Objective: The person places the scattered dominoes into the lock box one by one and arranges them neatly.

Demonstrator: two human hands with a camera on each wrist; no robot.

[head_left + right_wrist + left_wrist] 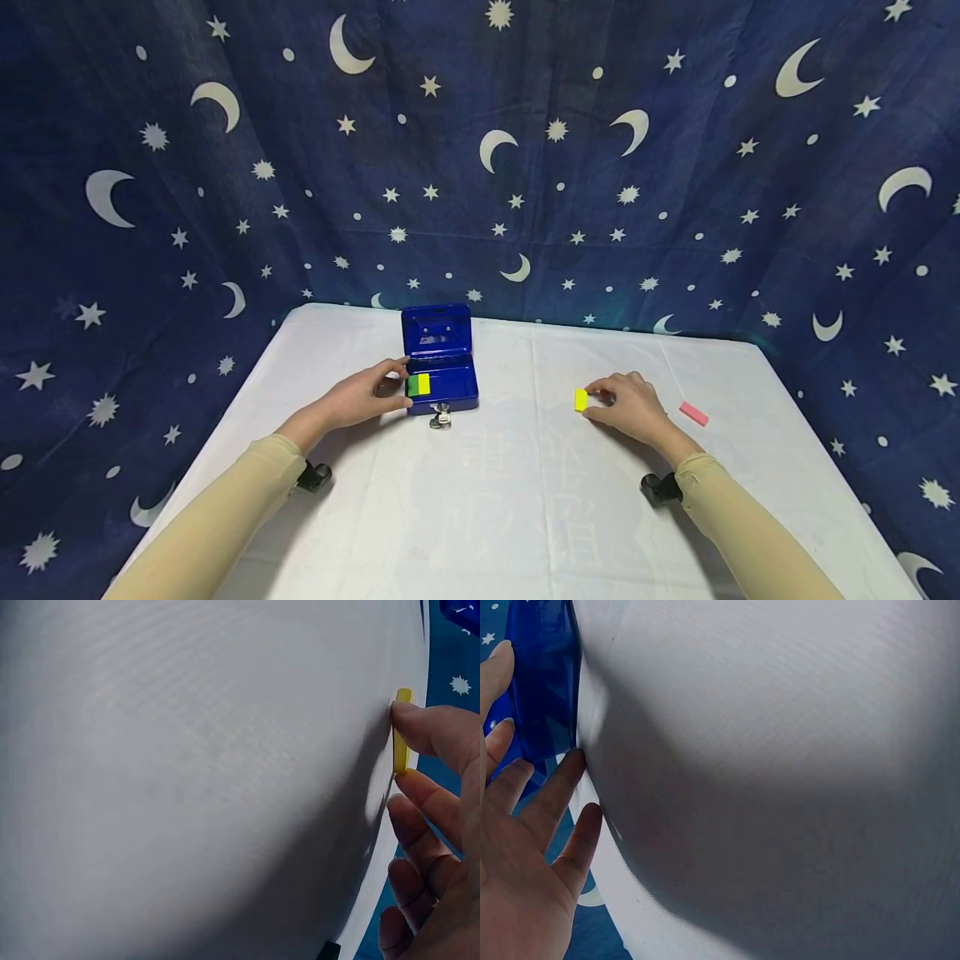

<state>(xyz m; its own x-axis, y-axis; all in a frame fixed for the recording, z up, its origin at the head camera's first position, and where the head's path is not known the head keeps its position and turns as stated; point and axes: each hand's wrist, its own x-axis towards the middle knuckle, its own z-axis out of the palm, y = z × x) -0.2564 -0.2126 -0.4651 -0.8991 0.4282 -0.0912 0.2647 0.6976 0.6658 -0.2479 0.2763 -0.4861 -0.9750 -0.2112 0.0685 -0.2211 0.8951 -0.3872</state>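
Observation:
A blue metal cash box (453, 385) stands left of centre with its lid (437, 330) raised at the back. Inside, at the left end, lie a green block (412, 386) and a yellow block (424, 383) side by side. My left hand (360, 398) holds the box by its left side, thumb near the front corner and index finger toward the hinge. Keys (441, 415) hang at the box's front. My right hand (630, 407) pinches another yellow block (401, 742) between thumb and index finger, at or just above the cloth; exact contact is unclear.
On the white-covered table (510, 500) a pink block (693, 414) lies right of my right hand. Behind and beside the table hangs a dark blue curtain (540, 267) with moons and stars. Black wrist cameras (313, 477) sit under both sleeves.

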